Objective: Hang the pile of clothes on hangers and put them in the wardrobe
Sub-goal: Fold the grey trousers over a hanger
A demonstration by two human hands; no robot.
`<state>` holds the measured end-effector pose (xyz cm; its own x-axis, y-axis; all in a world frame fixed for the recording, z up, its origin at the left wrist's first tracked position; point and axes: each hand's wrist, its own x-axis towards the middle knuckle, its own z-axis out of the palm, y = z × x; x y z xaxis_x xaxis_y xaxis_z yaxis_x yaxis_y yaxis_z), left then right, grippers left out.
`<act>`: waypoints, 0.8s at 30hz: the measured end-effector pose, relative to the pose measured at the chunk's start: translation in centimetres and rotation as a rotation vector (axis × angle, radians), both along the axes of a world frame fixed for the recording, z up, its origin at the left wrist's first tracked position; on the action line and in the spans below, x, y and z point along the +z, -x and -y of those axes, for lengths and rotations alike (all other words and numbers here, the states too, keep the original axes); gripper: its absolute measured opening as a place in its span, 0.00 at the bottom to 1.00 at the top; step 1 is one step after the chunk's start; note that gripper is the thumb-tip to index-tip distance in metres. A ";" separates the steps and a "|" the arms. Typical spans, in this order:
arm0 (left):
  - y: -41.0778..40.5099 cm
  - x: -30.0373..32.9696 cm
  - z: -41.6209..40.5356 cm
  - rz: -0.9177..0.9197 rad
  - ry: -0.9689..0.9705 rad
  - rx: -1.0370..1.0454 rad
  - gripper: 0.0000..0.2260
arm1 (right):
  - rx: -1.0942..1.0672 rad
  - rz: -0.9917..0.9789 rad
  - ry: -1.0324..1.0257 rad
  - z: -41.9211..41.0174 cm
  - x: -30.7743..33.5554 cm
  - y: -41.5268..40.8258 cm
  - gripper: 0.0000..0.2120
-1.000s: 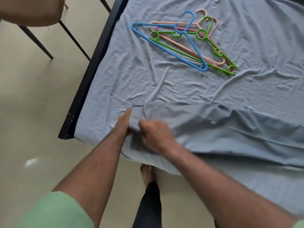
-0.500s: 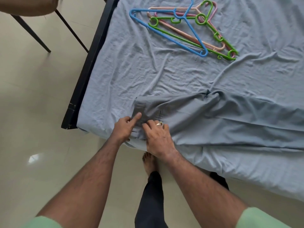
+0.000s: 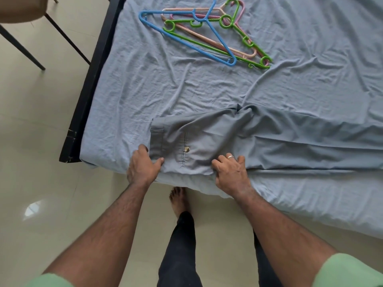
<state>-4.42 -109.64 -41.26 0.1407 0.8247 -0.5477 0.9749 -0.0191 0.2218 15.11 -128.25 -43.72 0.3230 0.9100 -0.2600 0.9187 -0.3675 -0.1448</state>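
Trousers [image 3: 259,139]: one grey pair, flat on bedsheet [image 3: 145,83]. Hangers [image 3: 207,32]: four, well beyond. Left hand [image 3: 142,168] pinching waistband corner; right hand [image 3: 232,175] curled, gripping near edge.

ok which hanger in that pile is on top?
The blue hanger. Its arms cross over the green hanger and the pink ones, unbroken by any of them, and its lower arm lies on the side toward the trousers.
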 end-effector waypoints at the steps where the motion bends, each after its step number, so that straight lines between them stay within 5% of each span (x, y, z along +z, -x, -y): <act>1: -0.2 0.5 0.3 0.000 -0.090 -0.024 0.24 | 0.002 -0.027 0.018 0.1 0.1 0.0 0.07; 4: -1.7 1.8 0.9 0.080 -0.257 -0.193 0.21 | -0.028 -0.088 0.033 0.5 0.7 -0.5 0.07; 12: -11.3 4.3 3.7 0.228 0.005 -0.519 0.10 | -0.297 -0.128 -0.039 2.3 3.3 -6.6 0.06; 24: -32.4 4.4 14.2 0.274 0.158 -0.866 0.11 | -0.683 -0.049 -0.085 16.9 6.0 -25.2 0.02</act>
